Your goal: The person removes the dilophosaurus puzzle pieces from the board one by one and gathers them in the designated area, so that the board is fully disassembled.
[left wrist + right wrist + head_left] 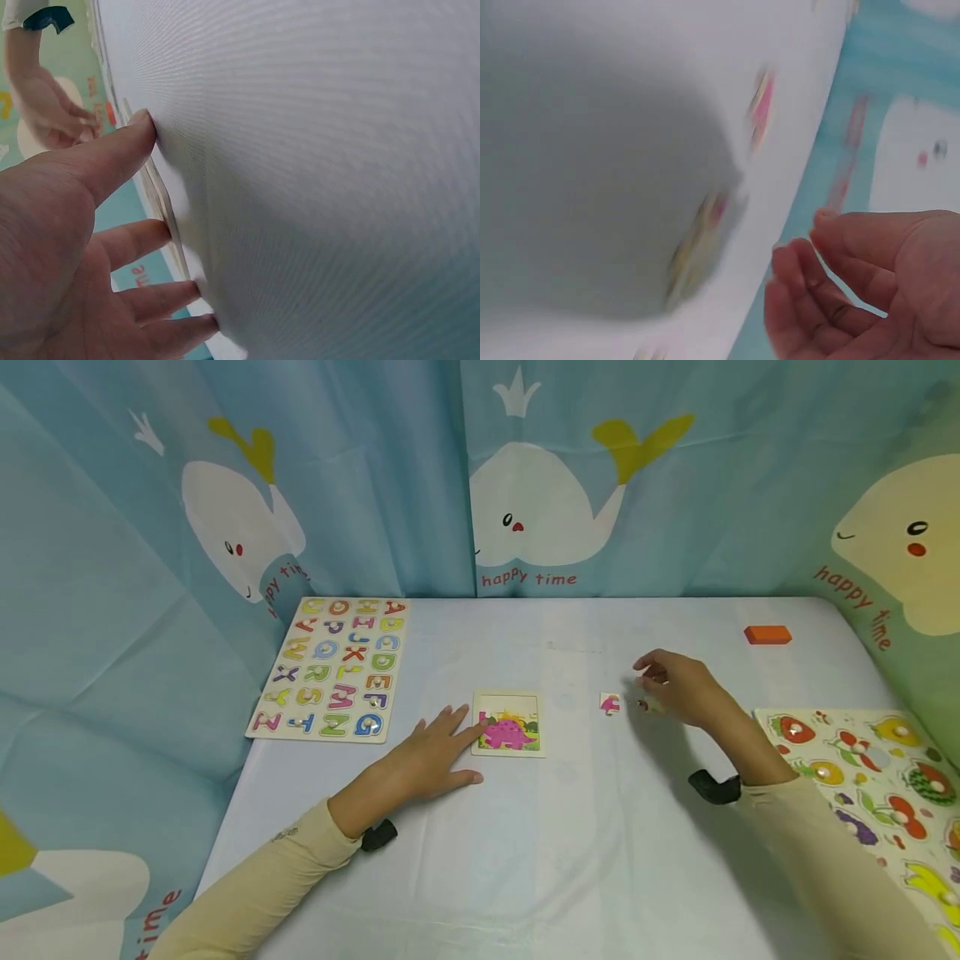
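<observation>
A small square dinosaur puzzle point(507, 735) lies on the white table, its pink dinosaur partly assembled and the upper area of the tray blank. My left hand point(438, 753) is spread flat beside it, the index finger reaching over the tray's left edge. Right of the tray lies a loose pink puzzle piece point(610, 702). Above the table my right hand point(684, 689) hovers with loosely bent fingers, and nothing shows between them in the right wrist view. Beneath that hand is another loose piece point(697, 251), blurred there and partly covered by the hand in the head view.
An alphabet board point(330, 670) lies at the back left. At the right edge is a fruit puzzle board point(870, 768), partly covered by the right sleeve. An orange block point(767, 635) sits at the back right. Whale-print curtains point(420, 485) enclose the table.
</observation>
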`<action>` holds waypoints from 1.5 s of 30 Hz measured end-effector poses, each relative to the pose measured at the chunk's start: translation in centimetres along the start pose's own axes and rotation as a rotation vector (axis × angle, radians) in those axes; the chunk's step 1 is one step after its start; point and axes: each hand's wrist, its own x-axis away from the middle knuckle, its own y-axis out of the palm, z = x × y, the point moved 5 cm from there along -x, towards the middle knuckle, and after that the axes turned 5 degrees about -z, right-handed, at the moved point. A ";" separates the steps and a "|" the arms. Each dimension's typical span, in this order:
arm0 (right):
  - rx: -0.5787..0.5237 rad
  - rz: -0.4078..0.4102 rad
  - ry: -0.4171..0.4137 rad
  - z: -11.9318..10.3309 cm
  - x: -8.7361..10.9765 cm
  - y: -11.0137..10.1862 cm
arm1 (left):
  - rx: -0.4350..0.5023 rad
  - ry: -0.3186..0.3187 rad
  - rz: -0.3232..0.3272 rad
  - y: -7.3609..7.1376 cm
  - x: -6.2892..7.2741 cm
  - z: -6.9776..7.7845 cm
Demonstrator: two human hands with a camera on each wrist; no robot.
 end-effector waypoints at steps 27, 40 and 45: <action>0.263 0.034 -0.457 -16.5 -1.6 12.9 | -0.011 0.020 0.010 -0.2 0.3 0.1; 0.282 0.035 -0.446 -17.0 -1.3 12.8 | -0.006 0.052 -0.014 -0.4 0.7 0.2; 0.293 -0.008 -0.405 -16.9 -1.8 12.9 | -0.008 0.059 -0.018 -0.4 0.7 0.2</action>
